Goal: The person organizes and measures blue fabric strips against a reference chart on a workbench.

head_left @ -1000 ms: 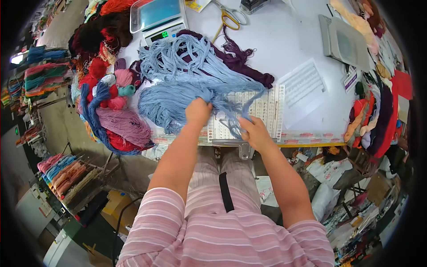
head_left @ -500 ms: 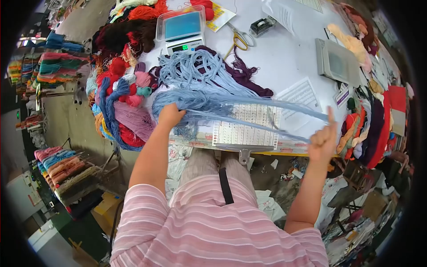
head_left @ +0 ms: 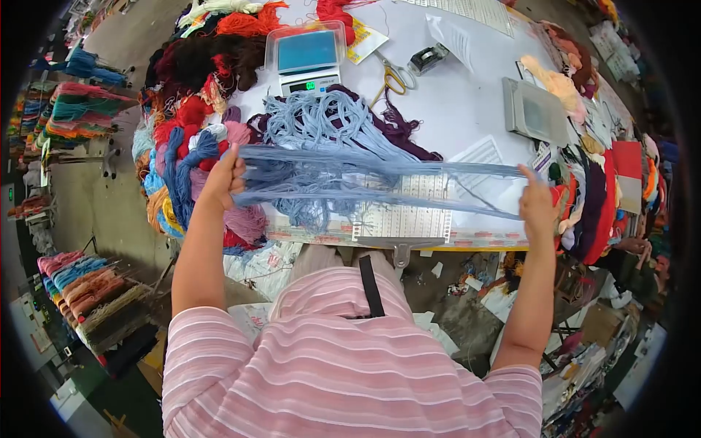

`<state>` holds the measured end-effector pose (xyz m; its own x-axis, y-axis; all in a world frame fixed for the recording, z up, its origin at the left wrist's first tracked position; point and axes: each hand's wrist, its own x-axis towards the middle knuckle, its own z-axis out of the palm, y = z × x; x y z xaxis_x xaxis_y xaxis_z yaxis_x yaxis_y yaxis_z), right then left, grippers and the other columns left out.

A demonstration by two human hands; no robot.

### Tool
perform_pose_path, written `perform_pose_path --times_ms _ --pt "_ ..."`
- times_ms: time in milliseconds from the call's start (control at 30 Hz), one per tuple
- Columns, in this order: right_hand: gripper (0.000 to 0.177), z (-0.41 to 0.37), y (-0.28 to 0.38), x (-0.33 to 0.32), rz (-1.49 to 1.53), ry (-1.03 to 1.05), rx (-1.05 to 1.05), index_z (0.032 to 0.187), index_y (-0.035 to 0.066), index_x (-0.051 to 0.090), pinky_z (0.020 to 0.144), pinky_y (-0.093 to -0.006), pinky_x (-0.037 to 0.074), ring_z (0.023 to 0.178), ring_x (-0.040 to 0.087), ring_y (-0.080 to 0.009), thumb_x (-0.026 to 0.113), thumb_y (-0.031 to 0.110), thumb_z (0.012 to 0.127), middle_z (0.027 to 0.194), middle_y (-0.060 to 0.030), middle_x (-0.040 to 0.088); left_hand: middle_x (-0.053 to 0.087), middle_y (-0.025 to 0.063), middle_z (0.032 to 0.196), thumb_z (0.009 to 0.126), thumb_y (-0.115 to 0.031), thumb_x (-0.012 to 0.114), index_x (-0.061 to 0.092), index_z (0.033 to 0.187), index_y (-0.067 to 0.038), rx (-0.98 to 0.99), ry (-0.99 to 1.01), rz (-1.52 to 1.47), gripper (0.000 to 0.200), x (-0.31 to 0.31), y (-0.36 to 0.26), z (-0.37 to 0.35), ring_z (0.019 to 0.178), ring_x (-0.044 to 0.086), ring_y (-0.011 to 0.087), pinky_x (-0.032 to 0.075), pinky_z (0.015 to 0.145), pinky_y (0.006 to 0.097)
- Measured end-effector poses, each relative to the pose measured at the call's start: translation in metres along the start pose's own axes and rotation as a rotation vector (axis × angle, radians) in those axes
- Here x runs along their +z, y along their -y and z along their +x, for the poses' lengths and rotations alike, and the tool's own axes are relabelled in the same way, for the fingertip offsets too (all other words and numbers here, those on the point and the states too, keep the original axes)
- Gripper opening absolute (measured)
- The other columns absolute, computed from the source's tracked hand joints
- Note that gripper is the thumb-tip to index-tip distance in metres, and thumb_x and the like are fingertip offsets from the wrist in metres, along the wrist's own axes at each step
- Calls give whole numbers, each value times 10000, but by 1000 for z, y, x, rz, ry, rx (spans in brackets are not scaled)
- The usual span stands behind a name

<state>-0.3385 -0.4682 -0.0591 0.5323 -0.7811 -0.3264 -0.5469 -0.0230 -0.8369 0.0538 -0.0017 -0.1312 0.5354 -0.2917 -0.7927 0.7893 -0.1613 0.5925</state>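
A blue yarn skein [head_left: 321, 157] is stretched sideways in two bands above the near part of the table. Its left end loops round my left hand [head_left: 225, 177], whose fingers are curled. At the right end my right hand [head_left: 537, 197], slightly blurred, holds the loop. Loose blue strands hang beneath the skein near the left. Just behind lie a heap of light blue yarn [head_left: 314, 120] and dark purple yarn [head_left: 401, 128]. Under the stretched bands is a printed sheet on a clipboard [head_left: 401, 219].
Behind the yarn heap stands a scale [head_left: 310, 82] with a clear tray. Scissors [head_left: 394, 77], a tape dispenser [head_left: 428, 58] and a plastic box [head_left: 537, 113] lie farther back. Colourful yarn [head_left: 193, 109] covers the table's left side; more skeins [head_left: 602, 197] lie right.
My left hand has moved left and up, away from the yarn pile. The skein has opened into a longer, wider loop between my hands.
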Motion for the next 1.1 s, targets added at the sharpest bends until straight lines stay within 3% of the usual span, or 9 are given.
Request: perform_pose_path --times_ms 133,233,367,467,633,700,867,933,1100 --pt "293 -2 -12 104 357 61 351 1032 52 605 342 -197 181 392 229 -20 505 303 918 515 88 264 316 -78 553 876 -418 567 585 872 -131 165 86 -274 288 6 36 25 422 236 41 189 398 204" --pt "272 6 -67 183 508 101 516 982 69 633 337 -214 175 383 243 -28 569 311 877 520 83 311 373 -70 580 845 -284 627 608 1054 -147 63 165 21 250 60 83 46 465 314 54 268 423 228" --pt "240 5 -154 287 70 194 224 927 73 665 561 -309 467 620 592 -168 649 267 787 748 -65 644 555 8 636 772 -203 678 602 1129 -180 282 209 793 365 112 178 103 540 514 167 438 537 310" --pt "281 -1 -175 328 -327 275 100 968 75 655 737 -374 488 806 642 -291 657 241 742 871 -168 665 611 135 667 748 -262 680 576 1164 -268 407 234 1188 429 132 222 122 619 607 305 477 591 408" --pt "244 5 -177 348 -611 355 54 809 52 607 667 -472 458 781 592 -397 602 293 780 793 -208 620 622 212 731 702 -357 682 629 658 11 407 35 1442 375 145 244 142 680 614 377 497 616 447" --pt "309 5 -174 342 -523 415 -24 743 26 566 605 -466 440 699 573 -406 579 323 826 704 -210 596 624 211 737 707 -351 678 627 667 17 395 27 1456 374 148 240 144 688 616 375 498 623 445" --pt "342 -4 -179 324 -124 482 -33 694 20 527 472 -376 365 468 471 -289 596 318 846 588 -141 548 641 189 832 731 -294 652 646 742 0 409 88 1584 295 150 227 143 745 631 346 507 674 422" --pt "300 -10 -145 306 505 668 573 694 57 508 408 -287 272 429 386 -127 578 285 875 540 -21 462 642 184 854 735 -265 655 648 772 -3 397 88 1601 265 146 218 140 761 633 343 508 679 420" --pt "243 -30 -107 264 940 552 687 706 101 460 403 -238 180 440 285 -45 559 218 894 573 46 366 627 222 865 756 -239 628 634 828 3 399 123 1589 252 130 194 144 825 613 374 489 726 447"
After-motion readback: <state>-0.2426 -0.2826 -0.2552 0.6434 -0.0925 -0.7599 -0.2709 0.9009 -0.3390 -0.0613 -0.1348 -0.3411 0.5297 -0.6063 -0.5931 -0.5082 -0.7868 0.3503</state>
